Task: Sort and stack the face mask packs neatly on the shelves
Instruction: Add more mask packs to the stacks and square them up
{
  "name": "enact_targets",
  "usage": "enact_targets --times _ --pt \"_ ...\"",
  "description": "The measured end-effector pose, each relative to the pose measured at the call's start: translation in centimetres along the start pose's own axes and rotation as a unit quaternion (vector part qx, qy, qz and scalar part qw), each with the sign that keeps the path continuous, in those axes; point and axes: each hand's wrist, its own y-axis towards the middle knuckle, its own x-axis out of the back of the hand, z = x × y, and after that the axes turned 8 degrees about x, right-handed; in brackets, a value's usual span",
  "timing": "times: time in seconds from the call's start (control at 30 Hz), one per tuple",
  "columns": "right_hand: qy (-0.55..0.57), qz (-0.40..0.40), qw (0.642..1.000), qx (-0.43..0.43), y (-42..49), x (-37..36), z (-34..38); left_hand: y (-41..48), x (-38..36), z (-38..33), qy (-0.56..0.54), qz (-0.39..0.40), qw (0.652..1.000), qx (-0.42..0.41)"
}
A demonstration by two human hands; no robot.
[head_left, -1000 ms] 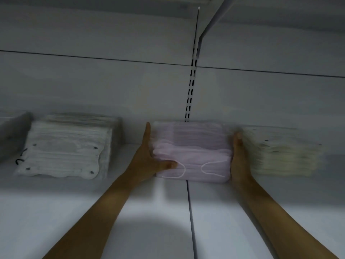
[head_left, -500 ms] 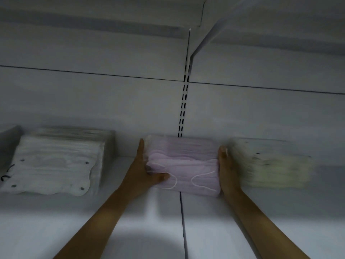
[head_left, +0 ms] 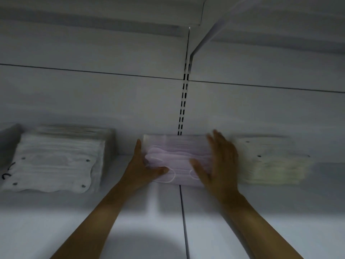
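Both bare forearms reach up and forward from the lower edge of the view, converging toward the middle of the shelf point(head_left: 74, 221), near its back edge; the left hand point(head_left: 141, 169) stands on edge, fingers straight and pointing toward the back, thumb crooked inward across the front of the pink mask pack point(head_left: 177, 156), gripping its left end; the right hand point(head_left: 218, 163) is blurred, palm down and fingers spread and fairly straight, lying over the right part of the same pack, thumb angled toward the left hand; whether it presses or merely hovers cannot be told.
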Motion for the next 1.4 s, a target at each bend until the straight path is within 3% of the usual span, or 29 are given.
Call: enact_targets --times 0.07,0.2,0.27,0.5,0.8,0.93,1.17,1.4 --pt "-0.082 0.057 0.991 0.089 0.3 -0.8 1.2 0.0 0.4 0.0 0.026 0.012 1.000 0.003" --pt "-0.128 0.169 0.976 0.056 0.0 -2.1 1.5 0.8 0.7 0.8 -0.016 -0.008 1.000 0.012" --pt "-0.138 0.189 0.970 0.056 0.4 -2.1 1.5 0.5 0.6 0.7 -0.017 -0.018 0.999 0.031" --pt "-0.126 0.145 0.980 0.051 1.2 -0.5 1.3 0.0 0.3 0.1 -0.041 -0.029 0.999 -0.004" --pt "-0.088 0.080 0.993 -0.004 -1.4 0.6 0.7 0.5 -0.1 -0.3 -0.122 -0.058 0.988 0.072" --pt "-0.072 0.065 0.995 -0.038 -1.1 0.5 0.3 0.1 -0.1 -0.5 -0.133 -0.049 0.988 0.057" --pt "-0.075 0.081 0.993 -0.040 0.7 0.8 0.0 -0.7 0.1 -0.5 -0.051 -0.022 0.998 0.000" --pt "-0.065 0.134 0.988 0.042 0.0 0.6 0.6 -0.4 0.3 -0.7 -0.082 -0.013 0.997 -0.012"
